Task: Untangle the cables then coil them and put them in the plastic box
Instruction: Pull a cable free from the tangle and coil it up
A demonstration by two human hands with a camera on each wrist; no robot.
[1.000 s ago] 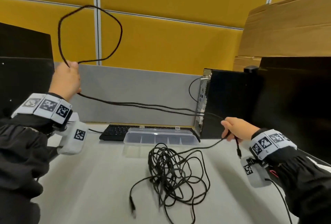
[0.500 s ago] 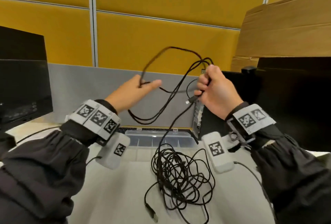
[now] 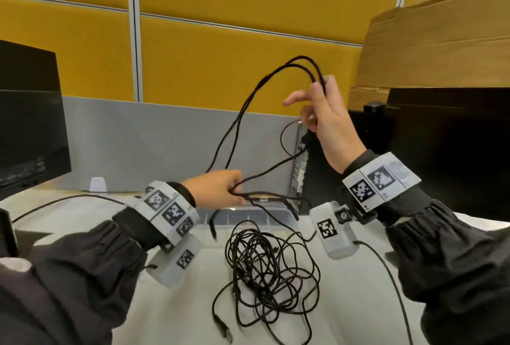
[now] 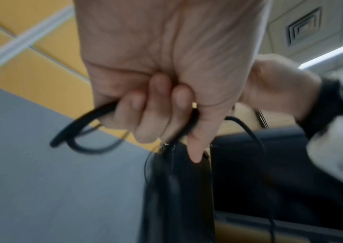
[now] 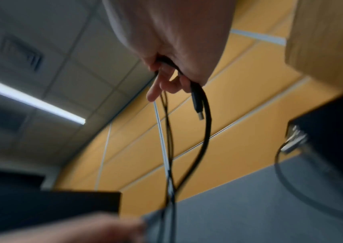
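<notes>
A black cable [image 3: 242, 112] runs in long loops between my two hands. My right hand [image 3: 314, 104] is raised at the right and grips the tops of the loops [image 5: 206, 131] together with a USB plug [image 5: 198, 106]; its forefinger sticks out. My left hand [image 3: 237, 190] is lower, just over the clear plastic box [image 3: 240, 216], fingers [image 4: 162, 115] curled round the lower strands [image 4: 83, 121]. A tangled heap of black cables [image 3: 265, 270] lies on the white table [image 3: 358, 303] in front of the box.
A dark monitor [image 3: 27, 123] stands at the left. A black computer tower [image 3: 325, 179] and another dark screen [image 3: 455, 151] stand at the right, under a cardboard box [image 3: 441, 41]. A grey partition [image 3: 151, 145] closes the back. A loose plug [image 3: 223, 331] lies near the front edge.
My left hand has dropped from beside the right hand to just above the box, drawing the strands down into long loops. The right hand stays raised and has stretched out its forefinger.
</notes>
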